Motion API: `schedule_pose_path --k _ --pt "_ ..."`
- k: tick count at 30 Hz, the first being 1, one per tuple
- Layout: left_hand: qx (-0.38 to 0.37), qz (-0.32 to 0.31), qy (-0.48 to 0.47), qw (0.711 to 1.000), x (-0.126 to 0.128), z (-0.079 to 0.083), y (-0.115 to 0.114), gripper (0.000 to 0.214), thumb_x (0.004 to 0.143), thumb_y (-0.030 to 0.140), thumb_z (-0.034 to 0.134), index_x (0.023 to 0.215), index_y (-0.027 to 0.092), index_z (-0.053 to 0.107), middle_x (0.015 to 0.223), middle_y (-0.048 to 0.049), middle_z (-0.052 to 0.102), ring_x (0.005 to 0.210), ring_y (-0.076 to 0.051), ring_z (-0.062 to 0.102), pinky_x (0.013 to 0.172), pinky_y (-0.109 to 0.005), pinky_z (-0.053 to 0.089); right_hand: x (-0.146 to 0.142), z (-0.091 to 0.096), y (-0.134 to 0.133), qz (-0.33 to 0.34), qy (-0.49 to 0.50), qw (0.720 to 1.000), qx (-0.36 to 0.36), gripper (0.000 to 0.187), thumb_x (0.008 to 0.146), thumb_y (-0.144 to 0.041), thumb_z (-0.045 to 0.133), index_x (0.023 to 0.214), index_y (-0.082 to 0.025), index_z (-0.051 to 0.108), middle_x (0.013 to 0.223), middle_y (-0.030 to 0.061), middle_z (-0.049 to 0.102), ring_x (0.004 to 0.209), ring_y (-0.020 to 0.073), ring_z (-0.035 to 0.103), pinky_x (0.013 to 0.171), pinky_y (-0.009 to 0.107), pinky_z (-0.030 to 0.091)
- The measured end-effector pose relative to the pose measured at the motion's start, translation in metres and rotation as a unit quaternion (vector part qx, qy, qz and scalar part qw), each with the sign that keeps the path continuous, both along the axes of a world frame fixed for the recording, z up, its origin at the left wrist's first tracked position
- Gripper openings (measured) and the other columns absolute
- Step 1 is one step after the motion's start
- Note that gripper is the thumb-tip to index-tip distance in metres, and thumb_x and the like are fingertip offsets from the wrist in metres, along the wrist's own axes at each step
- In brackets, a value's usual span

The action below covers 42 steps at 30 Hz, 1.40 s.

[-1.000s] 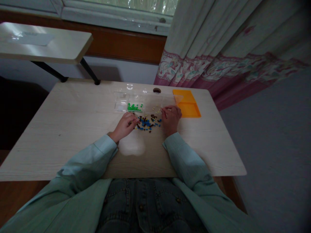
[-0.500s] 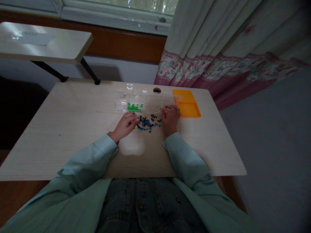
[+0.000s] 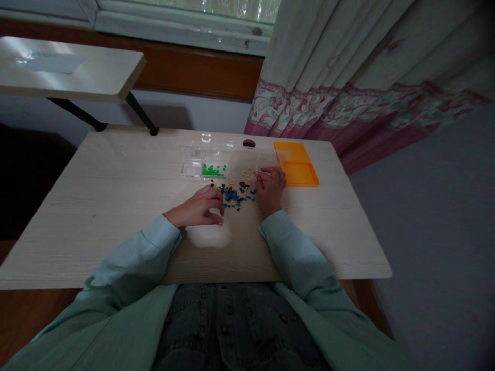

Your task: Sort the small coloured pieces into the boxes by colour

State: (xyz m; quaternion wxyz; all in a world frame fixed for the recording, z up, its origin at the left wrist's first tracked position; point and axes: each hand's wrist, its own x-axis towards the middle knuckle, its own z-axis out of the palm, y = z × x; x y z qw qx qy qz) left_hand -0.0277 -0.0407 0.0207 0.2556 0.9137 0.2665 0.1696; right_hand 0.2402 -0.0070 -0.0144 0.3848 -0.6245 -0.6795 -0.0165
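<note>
A loose pile of small blue, brown and yellow building bricks (image 3: 234,195) lies mid-table. My left hand (image 3: 203,207) is at the pile's left edge, thumb apart from the curled fingers, and no piece shows between them. My right hand (image 3: 270,188) rests right of the pile against the clear divided plastic box (image 3: 191,164); its thumb and fingertips are closed together, and what they hold, if anything, is too small to make out. Green bricks (image 3: 214,170) sit in one compartment of the box. A few pale yellow bricks (image 3: 247,174) lie in a compartment beside my right fingertips.
Beyond my right hand, a yellow-orange tray (image 3: 303,174) with a divider lies partly behind the clear box. A round cable hole (image 3: 249,144) is cut near the table's back edge. A raised shelf (image 3: 73,69) on black legs stands at the back left; a curtain (image 3: 328,77) hangs behind.
My left hand has drawn slightly toward me, its thumb parting from the fingers, from a pinch over the pile's left side. The right hand has stayed almost still.
</note>
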Motion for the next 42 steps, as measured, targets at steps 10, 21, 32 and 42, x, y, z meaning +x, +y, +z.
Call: schedule_pose_path --k 10,21,32,42 --pt "0.023 -0.019 0.026 0.999 -0.002 -0.004 0.001 0.016 0.088 0.040 0.066 0.087 0.026 0.075 0.102 -0.0073 0.056 0.102 -0.024 0.051 0.091 -0.038 0.042 0.001 0.000 0.001 0.003 -0.005 1.000 -0.009 0.024 0.094 -0.030 0.051 0.097 -0.022 0.074 0.108 0.0097 0.066 0.113 0.0271 0.049 0.102 0.047 0.036" --pt "0.131 0.141 0.006 0.981 0.000 -0.028 0.013 0.021 0.093 0.039 0.057 0.091 0.021 0.068 0.098 -0.0093 0.058 0.096 -0.025 0.051 0.085 -0.039 0.043 0.001 -0.004 0.003 0.017 0.006 1.000 0.004 0.027 0.095 -0.032 0.049 0.096 -0.023 0.074 0.106 0.0099 0.066 0.109 0.0258 0.051 0.101 0.048 0.037" --pt "0.074 0.249 -0.161 0.952 0.004 -0.035 0.017 0.030 0.096 0.044 0.050 0.086 0.019 0.063 0.090 -0.0070 0.059 0.092 -0.021 0.054 0.085 -0.036 0.043 -0.027 0.004 -0.015 0.153 -0.007 0.988 0.028 0.018 0.093 -0.031 0.057 0.097 -0.027 0.074 0.102 0.0045 0.069 0.112 0.0228 0.054 0.102 0.043 0.040" --pt "0.052 0.263 -0.183 0.946 0.005 -0.034 0.020 0.044 0.098 0.052 0.041 0.075 0.019 0.060 0.083 -0.0062 0.058 0.086 -0.020 0.054 0.081 -0.035 0.044 -0.066 0.001 -0.033 0.255 -0.042 0.966 0.009 0.021 0.093 -0.034 0.059 0.106 -0.029 0.074 0.098 0.0038 0.071 0.104 0.0203 0.057 0.098 0.039 0.041"
